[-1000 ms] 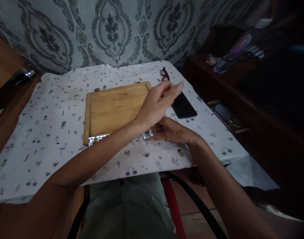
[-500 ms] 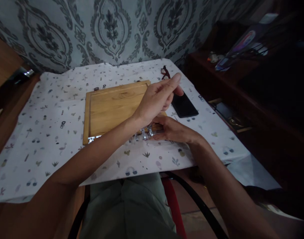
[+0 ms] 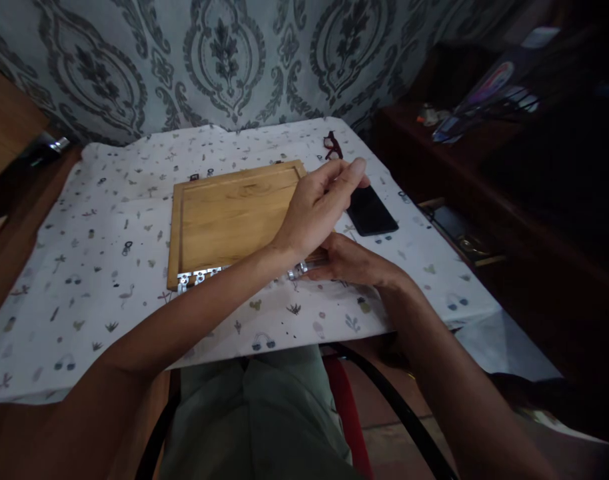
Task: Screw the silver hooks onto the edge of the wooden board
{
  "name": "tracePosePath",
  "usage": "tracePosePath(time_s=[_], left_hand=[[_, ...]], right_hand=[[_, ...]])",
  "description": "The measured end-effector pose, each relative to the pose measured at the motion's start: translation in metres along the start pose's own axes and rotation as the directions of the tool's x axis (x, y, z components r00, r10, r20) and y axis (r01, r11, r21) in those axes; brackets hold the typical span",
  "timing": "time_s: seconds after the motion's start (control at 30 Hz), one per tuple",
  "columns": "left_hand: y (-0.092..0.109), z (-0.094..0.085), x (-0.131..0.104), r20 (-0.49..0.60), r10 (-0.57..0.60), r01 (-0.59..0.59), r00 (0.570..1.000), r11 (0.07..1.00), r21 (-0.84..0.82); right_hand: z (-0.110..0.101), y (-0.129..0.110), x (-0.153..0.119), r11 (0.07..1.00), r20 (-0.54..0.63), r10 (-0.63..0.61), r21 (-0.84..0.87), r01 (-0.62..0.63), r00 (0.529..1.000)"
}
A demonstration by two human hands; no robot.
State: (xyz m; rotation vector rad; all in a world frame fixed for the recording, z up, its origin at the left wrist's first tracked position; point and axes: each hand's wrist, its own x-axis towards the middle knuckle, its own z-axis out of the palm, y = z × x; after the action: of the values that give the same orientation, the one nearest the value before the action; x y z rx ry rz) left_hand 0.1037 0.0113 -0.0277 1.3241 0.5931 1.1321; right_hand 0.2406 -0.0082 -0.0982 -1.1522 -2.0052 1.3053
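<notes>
A rectangular wooden panel (image 3: 234, 213) with a raised border lies on the patterned tablecloth. A row of shiny metal clasp-like fittings (image 3: 199, 275) runs along its near edge, partly hidden by my left forearm. My left hand (image 3: 317, 203) is raised over the panel's right side, thumb and fingers closed together and pointing right; whatever they may hold is hidden. At the near right corner, my right hand (image 3: 357, 261) grips the panel's edge beside the last metal fittings, with thumb and fingers on either side of it.
Right of the panel lies a black phone (image 3: 372, 212), with dark red glasses (image 3: 333, 145) behind it. The white printed tablecloth (image 3: 129, 333) covers the table. A patterned curtain (image 3: 224, 60) hangs at the back. A bottle (image 3: 489, 83) stands on dark furniture at the right.
My left hand has shifted slightly right and down, its thumb lower. More of the metal fittings at the near left edge now show. My right hand has stayed almost still.
</notes>
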Motion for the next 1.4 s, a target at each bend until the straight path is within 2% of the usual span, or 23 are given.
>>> tracePosePath(time_s=[0.23, 0.33, 0.5, 0.73, 0.93, 1.07, 1.23, 1.3, 1.4], left_hand=[[0.001, -0.005, 0.011, 0.011, -0.091, 0.091, 0.996, 0.994, -0.062], [0.001, -0.006, 0.011, 0.011, -0.072, 0.072, 0.997, 0.996, -0.051], [0.006, -0.004, 0.005, -0.085, -0.004, 0.007, 0.996, 0.999, 0.036], [0.007, -0.001, 0.004, -0.067, -0.081, 0.083, 0.994, 0.996, 0.028], [0.008, -0.003, 0.009, 0.014, -0.134, 0.134, 0.991, 0.991, -0.006], [0.006, -0.005, 0.009, 0.039, -0.117, 0.117, 0.992, 0.993, -0.003], [0.005, -0.006, 0.005, -0.046, 0.011, -0.008, 0.999, 0.998, 0.061], [0.006, -0.005, 0.002, -0.058, 0.001, 0.003, 0.998, 0.998, 0.058], [0.006, -0.004, 0.001, -0.01, -0.061, 0.061, 0.998, 0.998, 0.021]], right_hand=[[0.0, -0.005, -0.002, 0.999, -0.002, 0.032, -0.041, -0.032, 0.999], [0.0, -0.003, -0.001, 0.999, -0.016, 0.025, -0.038, -0.026, 1.0], [0.0, -0.001, -0.002, 0.998, -0.027, 0.05, -0.045, -0.051, 0.998], [-0.001, -0.003, -0.002, 0.998, -0.011, 0.05, -0.046, -0.05, 0.999], [0.0, -0.004, -0.002, 0.998, -0.014, 0.033, -0.058, -0.034, 0.999], [-0.001, -0.005, -0.003, 0.996, -0.013, 0.047, -0.081, -0.048, 0.999], [-0.001, -0.001, -0.002, 0.995, -0.033, 0.034, -0.091, -0.037, 0.999], [0.0, 0.0, -0.001, 0.996, -0.026, 0.03, -0.08, -0.032, 0.999], [0.001, -0.001, -0.001, 0.999, -0.012, 0.026, -0.044, -0.027, 1.0]])
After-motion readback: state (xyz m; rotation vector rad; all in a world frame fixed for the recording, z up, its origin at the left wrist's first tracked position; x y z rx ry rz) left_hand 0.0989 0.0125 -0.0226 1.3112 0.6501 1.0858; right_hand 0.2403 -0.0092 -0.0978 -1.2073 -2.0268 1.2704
